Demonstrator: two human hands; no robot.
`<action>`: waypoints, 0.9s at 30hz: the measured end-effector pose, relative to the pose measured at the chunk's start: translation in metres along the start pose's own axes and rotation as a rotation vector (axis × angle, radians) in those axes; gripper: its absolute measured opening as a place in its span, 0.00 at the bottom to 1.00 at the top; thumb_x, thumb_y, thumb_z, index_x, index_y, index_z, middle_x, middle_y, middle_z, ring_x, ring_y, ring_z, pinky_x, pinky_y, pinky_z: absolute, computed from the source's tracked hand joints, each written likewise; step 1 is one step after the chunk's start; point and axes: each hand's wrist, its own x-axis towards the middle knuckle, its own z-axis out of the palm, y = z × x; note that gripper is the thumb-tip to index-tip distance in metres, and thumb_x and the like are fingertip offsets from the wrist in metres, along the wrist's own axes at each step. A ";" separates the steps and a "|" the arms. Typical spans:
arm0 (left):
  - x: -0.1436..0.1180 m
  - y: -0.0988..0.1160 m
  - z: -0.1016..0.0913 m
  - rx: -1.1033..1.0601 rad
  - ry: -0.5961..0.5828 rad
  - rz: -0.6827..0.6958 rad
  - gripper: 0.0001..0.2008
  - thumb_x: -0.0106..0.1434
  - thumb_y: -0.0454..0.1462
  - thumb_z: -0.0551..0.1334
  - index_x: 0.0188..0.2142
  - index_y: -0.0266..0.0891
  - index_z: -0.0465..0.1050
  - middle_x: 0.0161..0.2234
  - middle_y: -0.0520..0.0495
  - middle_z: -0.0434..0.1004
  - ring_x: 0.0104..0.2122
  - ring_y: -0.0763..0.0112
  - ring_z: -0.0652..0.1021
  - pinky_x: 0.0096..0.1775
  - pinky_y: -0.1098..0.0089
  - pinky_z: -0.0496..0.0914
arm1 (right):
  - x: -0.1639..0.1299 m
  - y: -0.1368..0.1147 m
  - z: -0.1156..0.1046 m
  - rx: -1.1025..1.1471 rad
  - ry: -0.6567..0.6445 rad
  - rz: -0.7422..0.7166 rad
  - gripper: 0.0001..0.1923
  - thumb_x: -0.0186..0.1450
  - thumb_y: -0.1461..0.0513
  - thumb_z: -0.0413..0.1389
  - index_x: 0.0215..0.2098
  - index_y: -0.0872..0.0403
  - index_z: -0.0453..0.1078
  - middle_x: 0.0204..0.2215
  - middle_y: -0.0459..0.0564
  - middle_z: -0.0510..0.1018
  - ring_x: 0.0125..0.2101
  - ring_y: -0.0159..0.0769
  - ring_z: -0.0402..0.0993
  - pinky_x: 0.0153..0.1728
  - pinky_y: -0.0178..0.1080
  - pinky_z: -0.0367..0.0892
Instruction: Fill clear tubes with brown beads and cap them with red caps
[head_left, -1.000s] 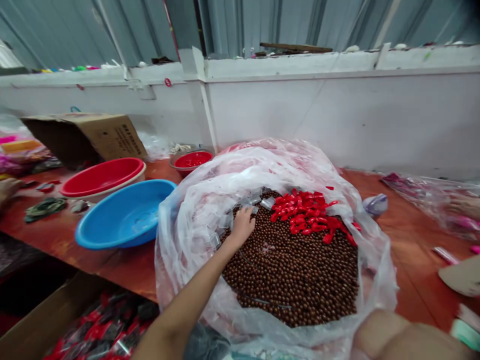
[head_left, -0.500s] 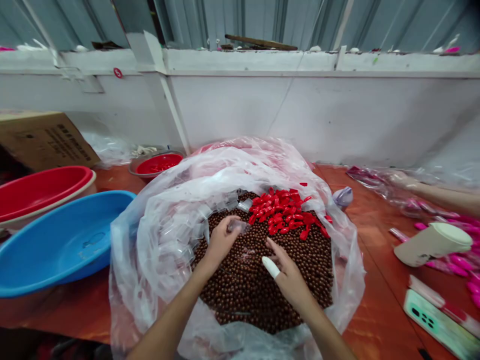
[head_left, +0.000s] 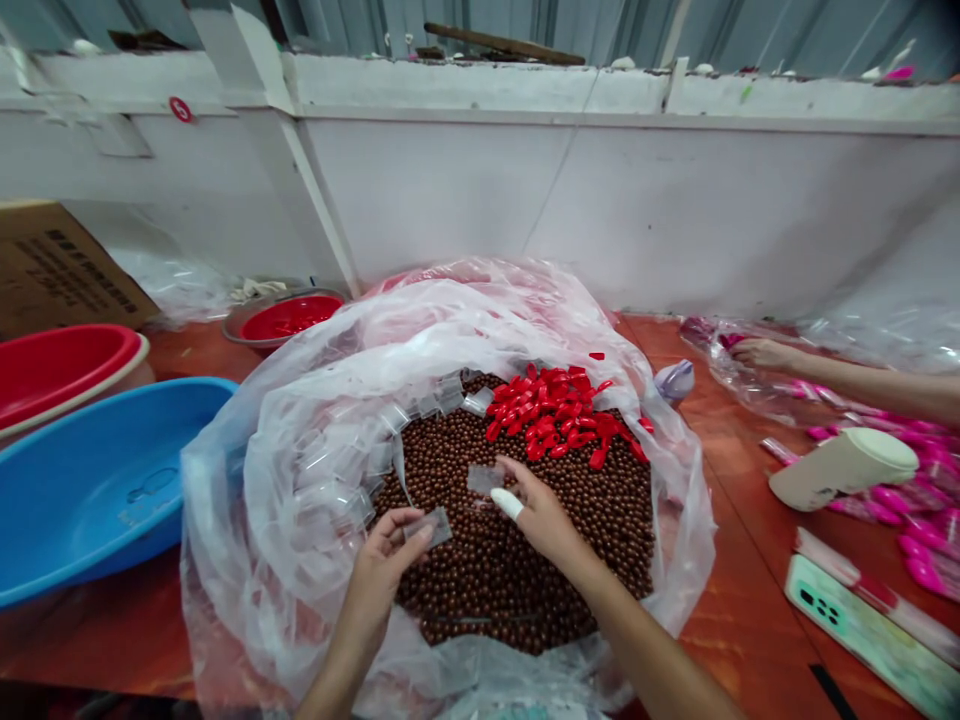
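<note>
Low in the frame's centre, your left hand (head_left: 382, 565) pinches a small clear pouch (head_left: 430, 526) over the brown beads (head_left: 525, 530) in the plastic bag (head_left: 285, 470); your right hand (head_left: 541, 515) pinches another clear pouch (head_left: 484, 478) just below the red caps (head_left: 555, 415)

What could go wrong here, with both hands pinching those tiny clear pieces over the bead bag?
1. The left hand and right hand each pinch a small clear piece by fingertips only; a dropped one could sink among the brown beads and be hard to spot.
2. The thin bag alone holds the heaped beads; a snag might spill them across the table.
</note>
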 end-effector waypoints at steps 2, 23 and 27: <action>-0.005 -0.006 0.006 0.004 -0.058 -0.044 0.20 0.45 0.43 0.68 0.38 0.38 0.69 0.33 0.48 0.76 0.33 0.68 0.75 0.33 0.72 0.69 | 0.011 -0.002 0.000 0.068 0.040 -0.054 0.27 0.61 0.62 0.50 0.58 0.45 0.55 0.57 0.49 0.61 0.48 0.36 0.68 0.47 0.41 0.65; 0.044 -0.040 0.113 0.573 -0.564 0.125 0.15 0.48 0.35 0.62 0.38 0.36 0.77 0.34 0.48 0.79 0.34 0.66 0.75 0.40 0.69 0.66 | -0.105 0.046 -0.092 -0.215 0.445 0.032 0.19 0.55 0.68 0.45 0.40 0.50 0.72 0.45 0.50 0.72 0.48 0.39 0.65 0.54 0.49 0.56; 0.044 -0.048 0.120 0.393 -0.543 0.070 0.15 0.47 0.34 0.64 0.37 0.36 0.76 0.33 0.48 0.79 0.33 0.66 0.75 0.39 0.68 0.67 | -0.102 0.048 -0.092 -0.214 0.441 0.040 0.18 0.57 0.67 0.45 0.40 0.50 0.71 0.44 0.50 0.72 0.48 0.40 0.65 0.54 0.49 0.56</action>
